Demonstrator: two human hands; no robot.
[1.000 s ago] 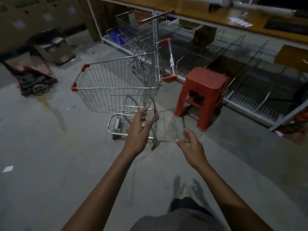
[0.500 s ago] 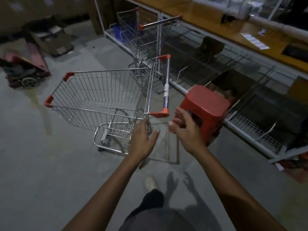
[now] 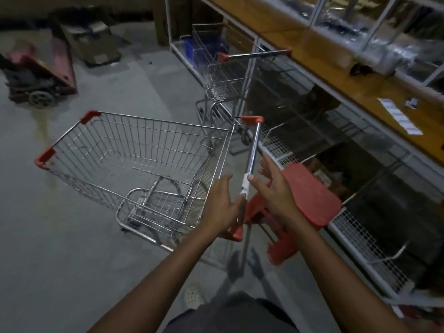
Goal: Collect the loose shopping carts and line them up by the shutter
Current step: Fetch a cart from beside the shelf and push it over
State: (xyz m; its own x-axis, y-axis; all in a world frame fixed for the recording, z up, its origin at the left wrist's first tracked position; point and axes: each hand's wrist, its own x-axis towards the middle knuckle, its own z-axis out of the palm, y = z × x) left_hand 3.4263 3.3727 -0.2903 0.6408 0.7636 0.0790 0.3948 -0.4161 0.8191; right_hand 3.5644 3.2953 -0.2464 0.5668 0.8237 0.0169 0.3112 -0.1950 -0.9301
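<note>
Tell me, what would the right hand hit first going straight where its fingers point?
Probably the chrome handle bar of the near wire shopping cart; the open right hand is nearly on it, though depth is unclear.

Shiny chrome wire shopping cart, red plastic corner caps; matte red plastic stool; dull smooth concrete floor.

Dim, slightly blurred, wide-angle edge distortion
</note>
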